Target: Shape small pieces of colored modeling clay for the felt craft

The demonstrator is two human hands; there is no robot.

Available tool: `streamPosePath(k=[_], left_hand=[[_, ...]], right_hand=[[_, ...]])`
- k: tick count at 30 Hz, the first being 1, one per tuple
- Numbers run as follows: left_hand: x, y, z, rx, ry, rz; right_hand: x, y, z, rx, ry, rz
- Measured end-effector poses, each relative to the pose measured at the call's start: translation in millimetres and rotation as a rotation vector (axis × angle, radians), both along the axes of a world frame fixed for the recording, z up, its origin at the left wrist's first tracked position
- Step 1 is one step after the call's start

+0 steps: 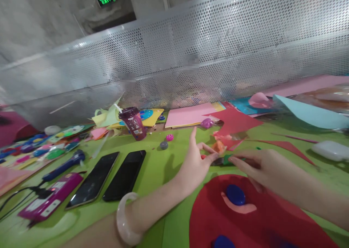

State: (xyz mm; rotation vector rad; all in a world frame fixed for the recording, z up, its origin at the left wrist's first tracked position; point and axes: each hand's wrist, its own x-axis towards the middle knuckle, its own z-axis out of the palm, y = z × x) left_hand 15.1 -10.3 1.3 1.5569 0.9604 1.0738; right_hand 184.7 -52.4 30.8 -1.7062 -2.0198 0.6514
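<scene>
My left hand [195, 164] is closed in a pinch, its index finger pointing up. Its thumb and fingertips meet at the dark end of a small tool with a green part [227, 159], whose kind I cannot make out. My right hand [256, 166] closes around the green part from the other side. Just behind the fingertips lies an orange lump [219, 147] that looks like modelling clay. In front of both hands is a red rounded sheet [207, 211]. It bears a blue disc [236, 195] and a curved pink strip [245, 208].
Two phones [125, 175] and a magenta power strip [51, 199] lie to the left. A purple drink cup [133, 124] with a straw stands behind them. Coloured paper [188, 115] lies along the perforated metal panel [174, 59]. A white case [331, 150] sits at right.
</scene>
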Motion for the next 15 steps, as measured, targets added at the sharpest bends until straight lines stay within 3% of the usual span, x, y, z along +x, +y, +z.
streamPosePath(k=[5, 15], left_hand=[[4.9, -17.0, 2.5, 0.014, -0.028, -0.084], [3.6, -19.5, 4.0, -0.014, -0.020, -0.104]], right_hand=[[1.6, 3.2, -1.0, -0.261, 0.115, 0.013], [-1.4, 2.3, -0.6, -0.357, 0.314, 0.070]])
